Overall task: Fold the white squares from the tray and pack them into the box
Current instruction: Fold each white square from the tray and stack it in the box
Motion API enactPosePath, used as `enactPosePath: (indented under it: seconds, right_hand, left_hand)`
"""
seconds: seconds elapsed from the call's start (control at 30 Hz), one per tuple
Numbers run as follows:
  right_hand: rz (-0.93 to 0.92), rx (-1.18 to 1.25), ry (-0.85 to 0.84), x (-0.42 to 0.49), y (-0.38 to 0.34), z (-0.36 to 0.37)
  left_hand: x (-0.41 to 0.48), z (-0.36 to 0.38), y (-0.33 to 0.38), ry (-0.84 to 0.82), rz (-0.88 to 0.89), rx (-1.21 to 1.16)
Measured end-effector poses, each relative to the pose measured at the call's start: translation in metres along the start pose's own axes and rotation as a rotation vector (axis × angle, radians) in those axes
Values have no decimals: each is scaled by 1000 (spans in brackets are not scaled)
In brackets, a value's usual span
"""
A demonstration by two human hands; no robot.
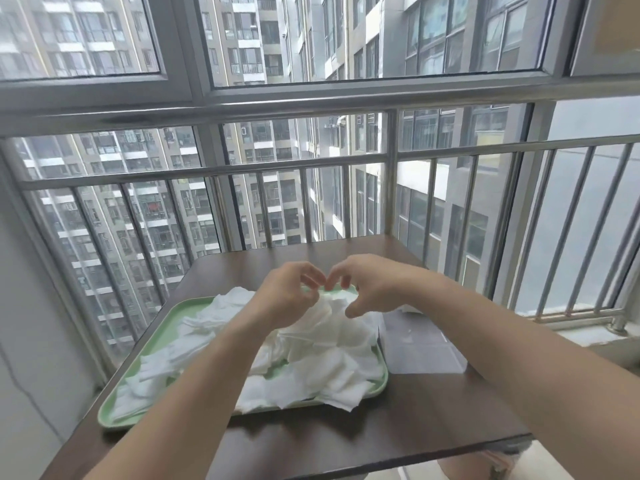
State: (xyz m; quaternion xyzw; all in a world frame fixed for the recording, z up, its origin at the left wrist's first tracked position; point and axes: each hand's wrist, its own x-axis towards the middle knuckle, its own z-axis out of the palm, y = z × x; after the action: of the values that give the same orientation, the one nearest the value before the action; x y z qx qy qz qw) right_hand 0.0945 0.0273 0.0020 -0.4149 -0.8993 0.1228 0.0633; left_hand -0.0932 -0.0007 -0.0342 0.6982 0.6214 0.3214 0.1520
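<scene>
A light green tray [114, 415] sits on the dark wooden table [398, 431], heaped with several loose white squares [332, 372]. Both my hands hover over the tray's far edge with their fingertips close together. My left hand [287, 296] and my right hand [367, 289] each pinch the top edge of one white square [327, 304], which hangs between them above the pile. Right of the tray lies a pale rectangular box [420, 344], partly hidden behind my right forearm.
A metal railing [391, 157] and large windows stand just beyond the table's far edge. A grey wall is on the left. The table's front edge runs close under my forearms. Bare tabletop shows in front of the tray and box.
</scene>
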Motion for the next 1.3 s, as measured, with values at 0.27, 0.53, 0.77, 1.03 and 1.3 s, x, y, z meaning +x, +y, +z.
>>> enactPosePath:
  seconds: [0.27, 0.53, 0.77, 1.03, 1.3]
  right_hand:
    - [-31, 22, 128, 5, -7, 1]
    - [-93, 535, 239, 11, -17, -14]
    - [17, 398, 141, 30, -17, 2]
    - [41, 65, 42, 39, -29, 19]
    - [48, 330, 108, 33, -28, 1]
  left_hand:
    - [-7, -12, -6, 28, 49, 5]
    - [-19, -20, 6, 26, 142, -422]
    - [-15, -23, -14, 193, -96, -552]
    - [-5, -20, -21, 239, -188, -765]
    - [-1, -18, -30, 287, -196, -818]
